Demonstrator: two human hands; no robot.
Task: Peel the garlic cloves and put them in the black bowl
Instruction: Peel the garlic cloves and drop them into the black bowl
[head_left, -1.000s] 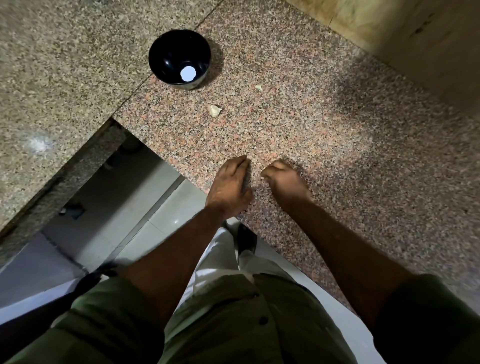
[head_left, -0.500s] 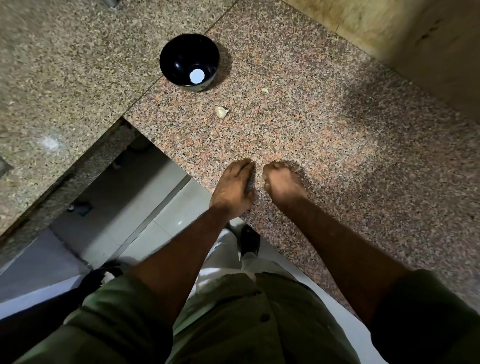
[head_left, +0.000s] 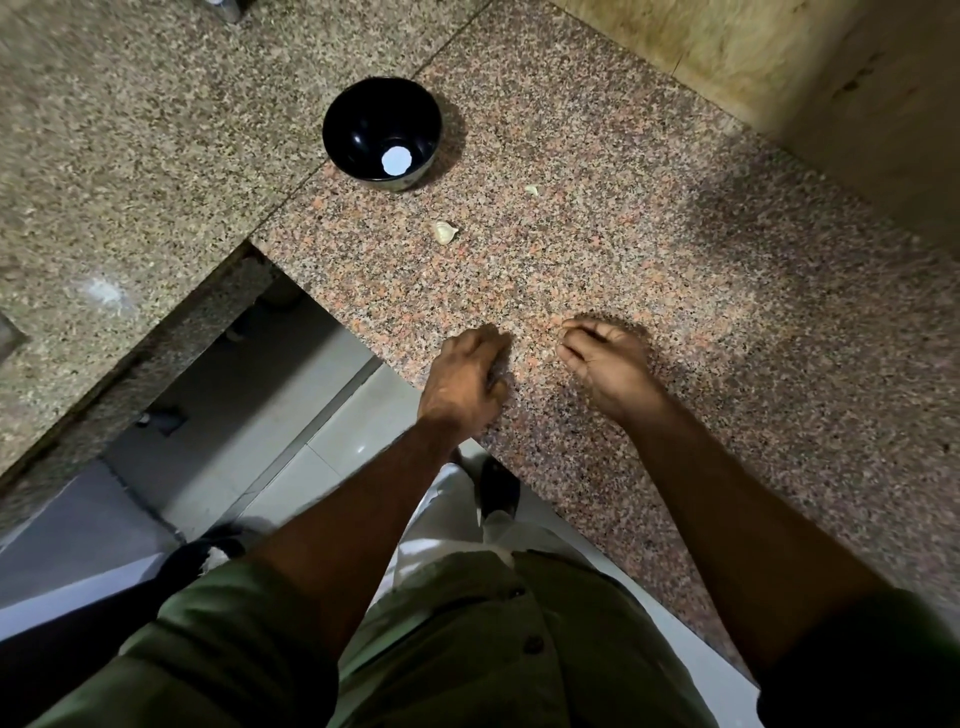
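Head view showed the left hand (head_left: 467, 384) and right hand (head_left: 605, 364) loosely curled near the table (head_left: 727, 338) edge, holding nothing I could see. One garlic clove (head_left: 444, 232) lay between them and the black bowl (head_left: 382, 132), a smaller piece (head_left: 531, 190) beyond. Best reach would be straight forward, pinching the clove by its ends. Nothing blocked the path; the bowl held only a white disc (head_left: 396, 159).

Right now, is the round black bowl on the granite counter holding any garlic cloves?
Empty of garlic: the round black bowl shows only a white glare spot inside; two pale garlic pieces lie outside on the granite counter.
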